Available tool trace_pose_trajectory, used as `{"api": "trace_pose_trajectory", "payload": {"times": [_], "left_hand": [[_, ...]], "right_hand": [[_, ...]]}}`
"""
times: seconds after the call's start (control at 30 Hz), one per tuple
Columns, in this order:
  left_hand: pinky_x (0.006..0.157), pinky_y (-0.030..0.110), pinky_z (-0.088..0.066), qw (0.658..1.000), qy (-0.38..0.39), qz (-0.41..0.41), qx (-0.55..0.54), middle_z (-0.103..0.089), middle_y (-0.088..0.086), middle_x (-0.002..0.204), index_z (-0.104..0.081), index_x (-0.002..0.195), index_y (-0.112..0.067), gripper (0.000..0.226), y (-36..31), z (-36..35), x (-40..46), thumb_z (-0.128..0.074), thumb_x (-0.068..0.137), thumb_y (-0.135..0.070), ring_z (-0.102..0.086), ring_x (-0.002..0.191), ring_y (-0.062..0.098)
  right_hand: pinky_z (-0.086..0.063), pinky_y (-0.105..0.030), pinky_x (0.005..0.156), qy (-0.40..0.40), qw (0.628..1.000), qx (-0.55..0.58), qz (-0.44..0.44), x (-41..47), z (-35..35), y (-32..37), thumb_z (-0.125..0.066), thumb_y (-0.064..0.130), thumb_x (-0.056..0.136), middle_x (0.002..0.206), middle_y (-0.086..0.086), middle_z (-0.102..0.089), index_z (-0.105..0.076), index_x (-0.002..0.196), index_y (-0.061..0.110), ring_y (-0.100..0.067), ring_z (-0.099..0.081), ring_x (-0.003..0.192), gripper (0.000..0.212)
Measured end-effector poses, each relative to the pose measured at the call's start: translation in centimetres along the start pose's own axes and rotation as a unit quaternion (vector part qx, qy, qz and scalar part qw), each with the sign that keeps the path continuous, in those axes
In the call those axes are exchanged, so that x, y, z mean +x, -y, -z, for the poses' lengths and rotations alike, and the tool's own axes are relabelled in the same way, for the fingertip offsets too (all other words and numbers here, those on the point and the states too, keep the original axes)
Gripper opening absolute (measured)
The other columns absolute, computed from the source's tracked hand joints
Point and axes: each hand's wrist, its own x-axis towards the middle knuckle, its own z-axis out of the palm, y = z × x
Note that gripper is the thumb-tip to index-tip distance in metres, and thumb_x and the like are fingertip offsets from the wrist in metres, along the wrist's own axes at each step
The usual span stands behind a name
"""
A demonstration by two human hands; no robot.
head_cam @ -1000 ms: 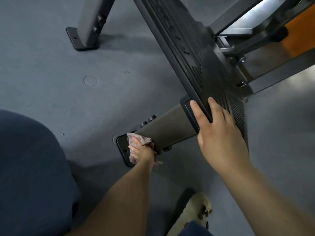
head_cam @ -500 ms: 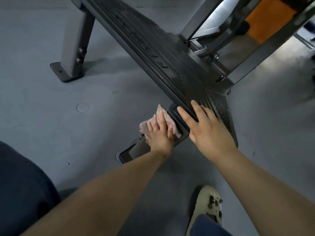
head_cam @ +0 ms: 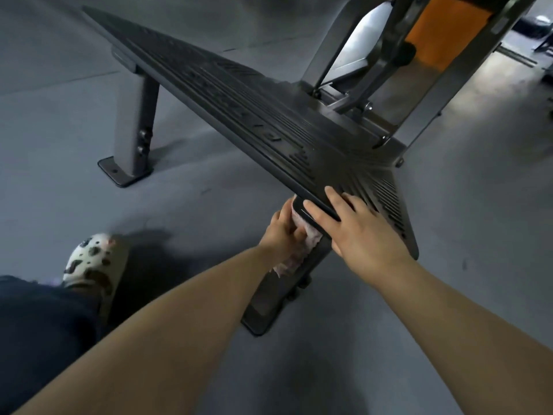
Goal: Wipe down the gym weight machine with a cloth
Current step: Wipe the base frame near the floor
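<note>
The weight machine's black ribbed footplate (head_cam: pixel 269 121) slants across the middle of the view on grey legs. My left hand (head_cam: pixel 282 232) presses a pale pink cloth (head_cam: pixel 299 250) against the top of the near leg (head_cam: pixel 278 292), just under the plate's corner. The cloth hangs partly below my fingers. My right hand (head_cam: pixel 356 226) rests on the plate's near corner, thumb hooked over its front edge and fingers lying on the ribs.
A second grey leg (head_cam: pixel 134 121) with a bolted foot stands at the left. Grey frame bars (head_cam: pixel 386 55) and an orange panel (head_cam: pixel 443 34) rise behind the plate. My spotted shoe (head_cam: pixel 89 262) and dark trouser leg are at lower left on the grey floor.
My left hand has carried the cloth up the near leg from its base to just under the plate. The view has swung, and my shoe now shows at the left.
</note>
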Motion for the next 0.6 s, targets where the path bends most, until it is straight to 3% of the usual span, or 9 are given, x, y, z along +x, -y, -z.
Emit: {"api": "trace_pose_trajectory", "payload": {"times": [0.1,0.2,0.3,0.37,0.47,0.6], "left_hand": [[0.106,0.030,-0.027,0.999,0.034,-0.021,0.028,-0.027,0.008,0.146,-0.009,0.151,-0.024,0.068,1.1,0.3,0.7,-0.048,0.096,-0.014,-0.032,0.134,0.024],[0.107,0.030,-0.025,0.996,0.061,-0.042,0.045,-0.023,0.006,0.150,-0.007,0.151,-0.024,0.070,1.7,0.8,1.4,-0.049,0.095,-0.020,-0.027,0.137,0.022],[0.103,0.022,-0.023,0.993,0.085,-0.064,0.054,-0.021,0.005,0.153,-0.009,0.151,-0.019,0.068,2.0,1.3,2.0,-0.050,0.096,-0.023,-0.025,0.138,0.019],[0.097,0.019,-0.025,0.992,0.101,-0.070,0.041,-0.031,0.004,0.146,-0.016,0.149,-0.019,0.065,2.3,1.7,2.6,-0.052,0.095,-0.022,-0.033,0.133,0.019],[0.092,0.023,-0.034,0.988,0.126,-0.089,0.020,-0.045,-0.001,0.125,-0.028,0.142,-0.018,0.062,2.9,2.3,3.8,-0.060,0.089,-0.019,-0.045,0.121,0.021],[0.104,0.040,-0.039,0.979,0.172,-0.110,0.027,-0.050,0.004,0.134,-0.027,0.143,-0.025,0.070,4.1,2.6,5.1,-0.065,0.085,-0.028,-0.050,0.120,0.023]], "right_hand": [[-0.055,-0.042,0.068,-0.036,0.998,0.024,-0.050,-0.3,0.1,1.0,-0.085,0.011,0.054,0.132,-0.014,-0.056,-0.033,0.138,0.028,-0.035,-0.062,0.105,0.100],[-0.053,-0.044,0.077,-0.070,0.987,0.041,-0.141,-0.4,0.2,2.9,-0.067,0.014,0.071,0.131,-0.012,-0.058,-0.033,0.139,0.027,-0.034,-0.062,0.105,0.077],[-0.050,-0.044,0.081,-0.080,0.975,0.023,-0.205,0.1,0.2,4.3,-0.065,0.013,0.073,0.128,-0.012,-0.060,-0.036,0.140,0.022,-0.032,-0.062,0.105,0.074],[-0.045,-0.045,0.085,-0.097,0.961,0.014,-0.260,0.4,0.2,5.5,-0.063,0.015,0.072,0.128,-0.012,-0.059,-0.039,0.139,0.020,-0.032,-0.060,0.108,0.071],[-0.032,-0.049,0.098,-0.105,0.939,0.000,-0.327,0.7,0.0,7.8,-0.060,0.016,0.073,0.133,-0.014,-0.053,-0.036,0.142,0.020,-0.032,-0.047,0.118,0.073],[-0.017,-0.056,0.111,-0.090,0.900,-0.011,-0.426,2.3,-0.5,10.3,-0.059,0.021,0.072,0.138,-0.020,-0.045,-0.033,0.143,0.020,-0.040,-0.037,0.128,0.075]]}}
